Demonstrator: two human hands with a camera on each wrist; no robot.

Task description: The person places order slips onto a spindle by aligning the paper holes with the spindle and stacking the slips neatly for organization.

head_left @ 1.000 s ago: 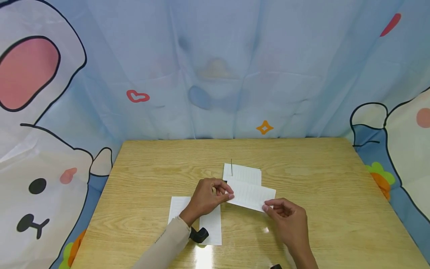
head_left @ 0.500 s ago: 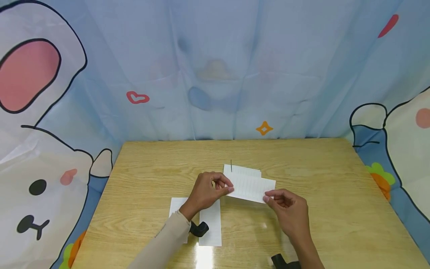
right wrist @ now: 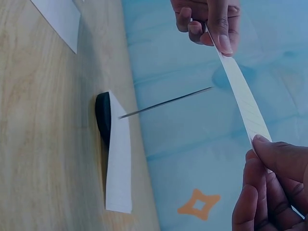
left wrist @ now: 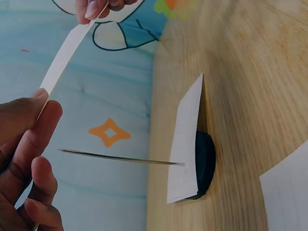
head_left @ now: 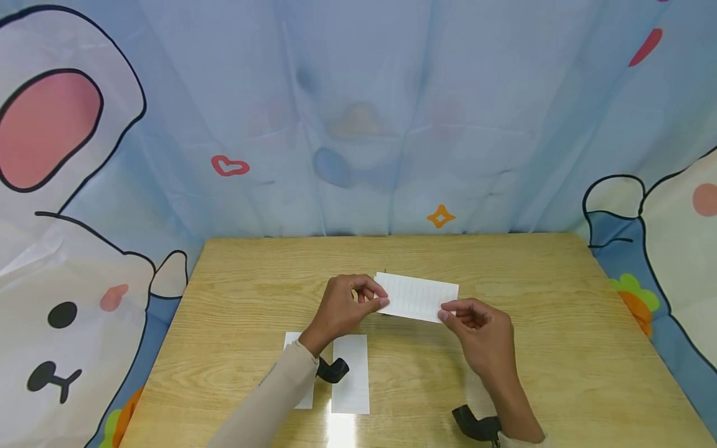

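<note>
Here's the card (head_left: 420, 295), ruled and white, stretched between two hands above the tabletop (head_left: 538, 323). The left hand (head_left: 344, 305) has its left end, thumb and forefinger clamped on it; the right hand (head_left: 484, 333) pinches the right end the same way, low on the edge. On both, the other fingers curl loosely below the grip.

From the head camera the card lies right across the paper (left wrist: 185, 149) behind it, covering nearly all of that. The left wrist view opens it up: a thin metal spike (left wrist: 115, 157) stands on a dark round base (left wrist: 206, 163), running through the paper near one end. And look at the right wrist view: card and spike are apart, a clear gap between the card and the tip!

Down to the near side of the tabletop, and two strips lie side by side. The right strip (head_left: 353, 392) is mostly in sight, while the left strip (head_left: 307, 398) is partly hidden by the left forearm's beige sleeve (head_left: 269, 398). A black mount (head_left: 333, 371) juts out at the left wrist. At the back hangs a pale blue curtain (head_left: 358, 93) with an orange star (head_left: 440, 216).
</note>
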